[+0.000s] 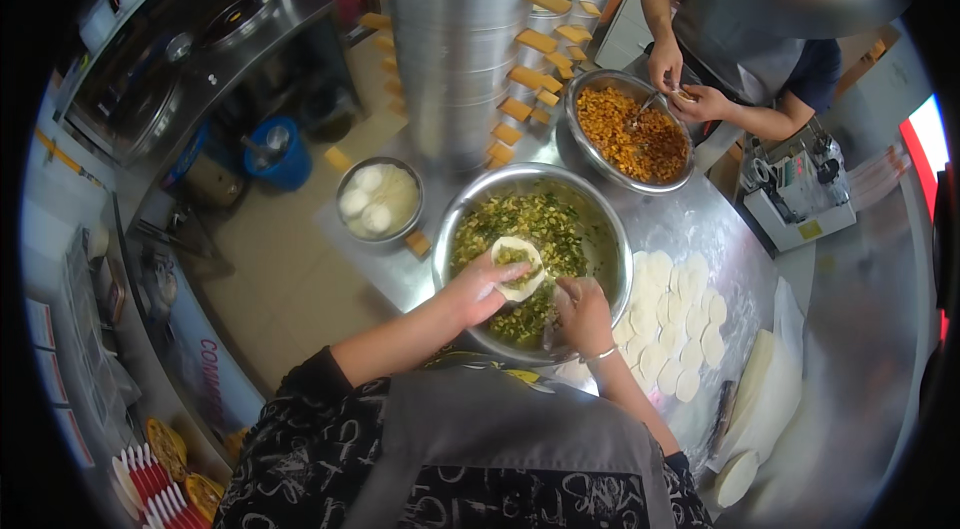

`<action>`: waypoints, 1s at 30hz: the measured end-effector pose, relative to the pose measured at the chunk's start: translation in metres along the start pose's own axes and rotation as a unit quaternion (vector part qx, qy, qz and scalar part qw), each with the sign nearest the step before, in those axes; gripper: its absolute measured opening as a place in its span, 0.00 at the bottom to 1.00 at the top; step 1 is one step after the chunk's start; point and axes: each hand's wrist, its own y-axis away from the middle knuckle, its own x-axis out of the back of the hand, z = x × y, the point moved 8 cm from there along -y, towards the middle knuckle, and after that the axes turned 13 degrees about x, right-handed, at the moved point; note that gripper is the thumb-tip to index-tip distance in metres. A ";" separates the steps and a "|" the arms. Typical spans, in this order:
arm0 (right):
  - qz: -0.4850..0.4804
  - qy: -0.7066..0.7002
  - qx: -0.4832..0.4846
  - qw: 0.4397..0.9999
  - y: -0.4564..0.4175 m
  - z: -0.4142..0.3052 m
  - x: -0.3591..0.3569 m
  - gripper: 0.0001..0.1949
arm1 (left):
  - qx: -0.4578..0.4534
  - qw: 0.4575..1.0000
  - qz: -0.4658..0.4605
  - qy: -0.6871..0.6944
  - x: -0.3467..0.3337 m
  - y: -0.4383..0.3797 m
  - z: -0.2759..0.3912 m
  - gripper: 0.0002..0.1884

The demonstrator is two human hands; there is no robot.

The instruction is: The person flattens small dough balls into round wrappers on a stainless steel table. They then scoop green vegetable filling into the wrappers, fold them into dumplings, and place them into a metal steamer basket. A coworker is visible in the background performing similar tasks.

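My left hand [481, 289] holds a round dough wrapper [517, 269] with green filling on it, its thumb lying on the filling. Beneath is a large steel bowl [624, 251] of chopped green and yellow filling [551, 218]. Over the bowl's right part, my right hand [583, 311] has curled fingers beside the wrapper; it seems to grip a thin utensil, mostly hidden by the fingers. Many flat dough wrappers [671, 311] lie overlapping on the floured steel table [720, 236] to the right. A small steamer tray [380, 199] with several white buns stands left of the bowl.
A tall stack of metal steamers [461, 41] rises behind the bowl. A second steel bowl [686, 173] holds orange-brown filling; a co-worker's hands [686, 98] hold a wrapper over its edge. Rolled dough [757, 409] lies at right, near a scale-like machine [802, 180]. A blue bucket [281, 165] stands on the floor.
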 end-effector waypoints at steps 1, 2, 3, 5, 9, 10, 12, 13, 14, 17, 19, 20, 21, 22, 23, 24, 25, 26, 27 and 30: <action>0.015 -0.083 -0.027 0.996 -0.009 0.003 0.001 0.12 | 0.004 1.000 -0.001 -0.007 -0.001 0.000 -0.004 0.22; 0.002 -0.133 -0.073 0.988 -0.015 0.005 0.000 0.13 | 0.006 1.000 -0.006 -0.012 -0.003 0.000 -0.007 0.22; -0.008 -0.160 -0.095 0.983 -0.016 0.008 -0.003 0.13 | 0.006 1.000 -0.007 -0.017 -0.007 0.002 -0.010 0.21; -0.029 -0.214 -0.138 0.967 -0.015 0.017 -0.013 0.13 | 0.011 1.000 0.017 0.006 -0.011 0.005 -0.014 0.16; -0.030 -0.239 -0.162 0.957 -0.016 0.015 -0.015 0.11 | 0.003 0.999 0.042 -0.016 -0.012 0.008 -0.017 0.18; -0.023 -0.228 -0.153 0.961 -0.017 0.013 -0.014 0.11 | 0.002 0.998 0.056 -0.023 -0.011 0.008 -0.018 0.18; -0.008 -0.206 -0.134 0.969 -0.019 0.010 -0.010 0.11 | 0.004 0.996 0.080 -0.039 -0.011 0.009 -0.020 0.20; -0.004 -0.198 -0.128 0.972 -0.020 0.008 -0.009 0.11 | 0.007 0.995 0.091 -0.048 -0.012 0.011 -0.021 0.20; 0.000 -0.190 -0.123 0.974 -0.021 0.005 -0.007 0.11 | 0.011 0.993 0.101 -0.057 -0.011 0.012 -0.022 0.21; 0.007 -0.251 -0.169 0.953 -0.021 0.007 -0.009 0.10 | 0.003 0.992 0.102 -0.069 -0.011 0.013 -0.026 0.21; -0.005 -0.307 -0.201 0.930 -0.018 0.012 -0.016 0.10 | 0.006 0.993 0.091 -0.079 -0.012 0.012 -0.028 0.21; -0.019 -0.328 -0.205 0.922 -0.016 0.018 -0.021 0.10 | 0.008 0.993 0.085 -0.084 -0.013 0.012 -0.029 0.21; -0.034 -0.350 -0.210 0.912 -0.015 0.021 -0.025 0.10 | 0.006 0.993 0.082 -0.084 -0.013 0.012 -0.029 0.21; -0.026 -0.300 -0.180 0.937 -0.016 0.021 -0.019 0.10 | 0.005 0.994 0.078 -0.083 -0.013 0.012 -0.029 0.20; -0.018 -0.248 -0.149 0.957 -0.016 0.019 -0.013 0.09 | 0.003 0.994 0.074 -0.082 -0.013 0.012 -0.029 0.20; -0.012 -0.196 -0.118 0.973 -0.019 0.013 -0.007 0.09 | 0.005 0.993 0.077 -0.088 -0.010 0.012 -0.031 0.20; -0.002 -0.160 -0.069 0.985 -0.023 0.003 0.000 0.08 | 0.008 0.992 0.081 -0.093 -0.007 0.011 -0.032 0.19; 0.007 -0.124 -0.021 0.992 -0.025 -0.010 0.007 0.08 | 0.011 0.992 0.084 -0.099 -0.005 0.010 -0.033 0.19; 0.017 -0.087 0.027 0.996 -0.028 -0.025 0.015 0.07 | 0.014 0.990 0.084 -0.112 -0.006 0.011 -0.033 0.19; -0.004 -0.140 -0.052 0.989 -0.032 -0.030 0.018 0.06 | 0.029 0.983 0.090 -0.160 -0.012 0.013 -0.034 0.19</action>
